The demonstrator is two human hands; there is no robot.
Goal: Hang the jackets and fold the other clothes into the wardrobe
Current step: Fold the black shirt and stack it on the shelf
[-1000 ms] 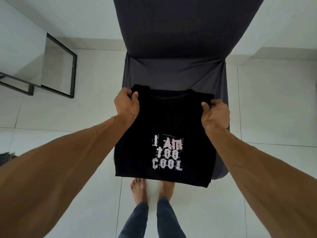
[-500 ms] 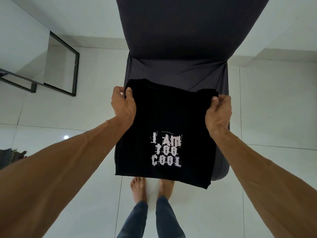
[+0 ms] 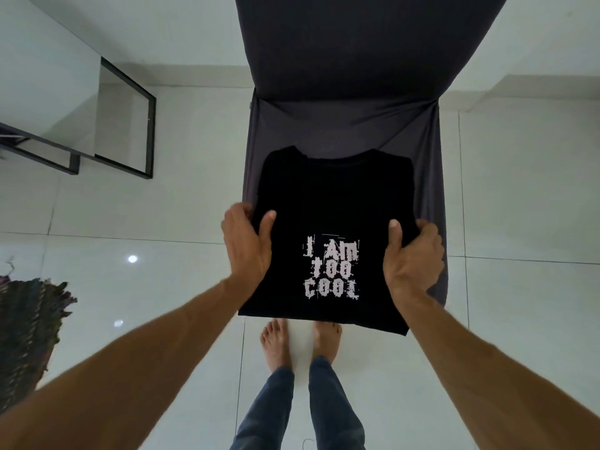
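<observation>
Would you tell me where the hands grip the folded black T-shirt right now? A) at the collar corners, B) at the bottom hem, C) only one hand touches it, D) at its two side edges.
D: the left hand and right hand each clasp a side edge of the black T-shirt, thumbs on top.

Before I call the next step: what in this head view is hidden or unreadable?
- Wardrobe: none in the head view.
- Black T-shirt underside and tucked sleeves: hidden by its own top layer.
- Chair seat: mostly covered by the shirt; its backrest top is cut by the frame edge.
- Left hand and right hand fingers: curled under the shirt edges.
- Dark woven thing at left: blurred, cut off.
</observation>
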